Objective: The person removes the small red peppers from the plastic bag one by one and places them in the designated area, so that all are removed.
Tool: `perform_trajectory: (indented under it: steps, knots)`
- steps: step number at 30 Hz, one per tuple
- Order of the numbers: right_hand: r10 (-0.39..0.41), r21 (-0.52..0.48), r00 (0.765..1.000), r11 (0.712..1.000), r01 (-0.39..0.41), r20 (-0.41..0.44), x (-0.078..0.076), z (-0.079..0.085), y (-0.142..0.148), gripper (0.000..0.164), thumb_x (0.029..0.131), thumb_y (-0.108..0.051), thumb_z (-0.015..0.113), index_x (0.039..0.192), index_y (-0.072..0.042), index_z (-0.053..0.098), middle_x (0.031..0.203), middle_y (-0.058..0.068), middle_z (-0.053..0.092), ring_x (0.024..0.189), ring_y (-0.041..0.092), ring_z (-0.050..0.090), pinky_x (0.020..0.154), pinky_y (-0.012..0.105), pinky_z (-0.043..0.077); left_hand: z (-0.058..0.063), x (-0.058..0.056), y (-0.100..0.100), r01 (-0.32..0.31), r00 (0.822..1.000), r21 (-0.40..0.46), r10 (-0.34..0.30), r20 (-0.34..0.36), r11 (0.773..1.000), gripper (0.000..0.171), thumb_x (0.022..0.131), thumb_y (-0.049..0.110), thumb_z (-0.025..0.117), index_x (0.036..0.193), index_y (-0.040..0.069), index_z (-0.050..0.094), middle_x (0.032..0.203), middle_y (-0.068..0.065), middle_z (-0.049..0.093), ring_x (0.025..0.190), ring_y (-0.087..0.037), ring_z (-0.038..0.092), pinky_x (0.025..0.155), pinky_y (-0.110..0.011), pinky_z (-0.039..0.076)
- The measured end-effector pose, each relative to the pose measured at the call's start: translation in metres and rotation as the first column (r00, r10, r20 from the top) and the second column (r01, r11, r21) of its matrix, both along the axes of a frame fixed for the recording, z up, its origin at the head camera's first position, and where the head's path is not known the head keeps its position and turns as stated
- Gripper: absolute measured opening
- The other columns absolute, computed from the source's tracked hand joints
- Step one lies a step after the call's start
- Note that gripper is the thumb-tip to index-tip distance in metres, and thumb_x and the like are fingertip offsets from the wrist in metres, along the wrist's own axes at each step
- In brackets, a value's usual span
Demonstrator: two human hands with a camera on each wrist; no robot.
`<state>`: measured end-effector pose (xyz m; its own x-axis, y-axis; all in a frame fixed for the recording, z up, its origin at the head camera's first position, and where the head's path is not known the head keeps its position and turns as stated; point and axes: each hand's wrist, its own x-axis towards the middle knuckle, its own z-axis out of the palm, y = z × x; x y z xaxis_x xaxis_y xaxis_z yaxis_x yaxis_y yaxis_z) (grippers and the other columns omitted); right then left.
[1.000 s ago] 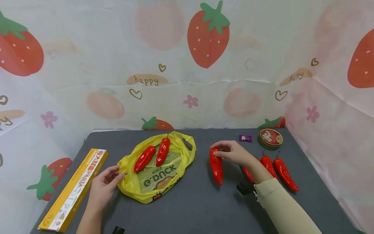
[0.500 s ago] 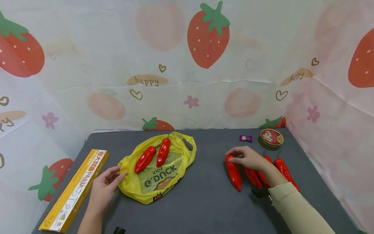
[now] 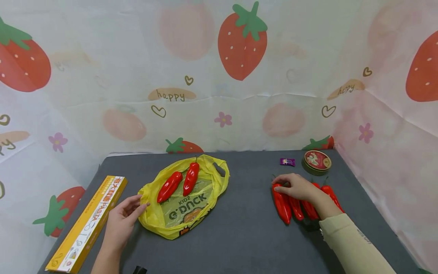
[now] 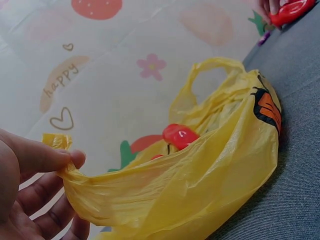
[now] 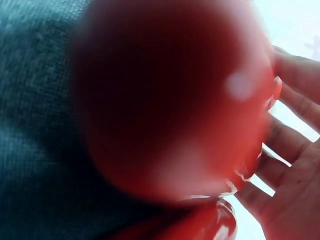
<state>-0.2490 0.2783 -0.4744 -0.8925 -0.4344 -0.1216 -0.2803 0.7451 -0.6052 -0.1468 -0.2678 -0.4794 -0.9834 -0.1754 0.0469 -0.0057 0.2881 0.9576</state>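
My left hand (image 3: 120, 219) pinches the left edge of a yellow plastic bag (image 3: 150, 219) between thumb and forefinger; the left wrist view shows the gathered rim (image 4: 67, 160) at the fingertips. Two glossy red chili peppers, one leaning left (image 3: 170, 186) and one more upright (image 3: 191, 179), lie on the bag. On the right, my right hand (image 3: 299, 186) grips another red chili pepper (image 3: 282, 207) near its stem end. That pepper fills much of the right wrist view, blurred. Right beside it lie several more red chili peppers (image 3: 296, 209), partly hidden under the hand and forearm.
A yellow pasta box (image 3: 87, 224) lies along the table's left side. At the back right are a small purple wrapped sweet (image 3: 287, 162) and a round red-lidded tin (image 3: 316, 162). The grey tabletop (image 3: 236, 236) meets a strawberry-print cloth backdrop (image 3: 219, 125) behind.
My right hand has carried the pepper rightward from mid-table to the row of other peppers. My left hand has stayed at the bag's edge.
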Motion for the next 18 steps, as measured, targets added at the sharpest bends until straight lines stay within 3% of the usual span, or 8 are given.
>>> perform_trajectory:
  steps: [8, 18]
  knots:
    - [0.006, 0.028, 0.998, 1.000, -0.004, -0.062, 0.003, -0.001, -0.001, 0.031, 0.099, -0.033, 0.065, 0.123, -0.014, 0.070, 0.127, 0.009, 0.068, 0.118, 0.033, 0.061, 0.101, 0.056, 0.049, 0.002, 0.000, 0.000, 0.002, 1.000, 0.002, -0.002, -0.007, 1.000, 0.040, 0.098, 0.019, 0.067, 0.132, -0.002, 0.059, 0.102, 0.011, 0.065, 0.094, 0.000, 0.066, 0.079, -0.016, 0.056]
    - [-0.010, 0.005, 0.994, 1.000, 0.010, -0.106, 0.006, 0.012, -0.001, 0.033, 0.099, -0.030, 0.067, 0.126, -0.011, 0.068, 0.125, 0.011, 0.068, 0.118, 0.034, 0.061, 0.099, 0.056, 0.050, 0.003, 0.000, 0.001, -0.013, 1.000, 0.026, 0.013, 0.007, 1.000, 0.041, 0.097, 0.018, 0.069, 0.132, -0.002, 0.059, 0.100, 0.009, 0.065, 0.095, -0.002, 0.068, 0.079, -0.015, 0.056]
